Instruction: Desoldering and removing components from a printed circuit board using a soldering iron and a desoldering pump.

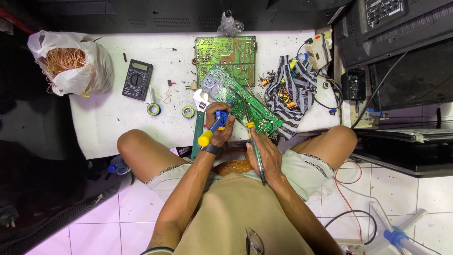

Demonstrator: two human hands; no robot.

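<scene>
Here, line by line:
Tilted circuit board [240, 101]: propped at the table's near edge, solder side up, tipped toward the lap for reach.
Left hand [220, 126]: closed round a blue-and-yellow desoldering pump [213, 129], nozzle down at the board.
Right hand [264, 153]: clamped on a soldering iron [251, 134], tip meeting the board beside the pump.
Second board [226, 55]: flat behind, partly under the first.
Striped cloth [289, 92]: bunched right, cradling small components.
White bag [71, 61]: open-mouthed, far left, full of tangled copper wire.
Multimeter [137, 79], tape rolls [153, 109]: parked left, apart from the hands.
</scene>
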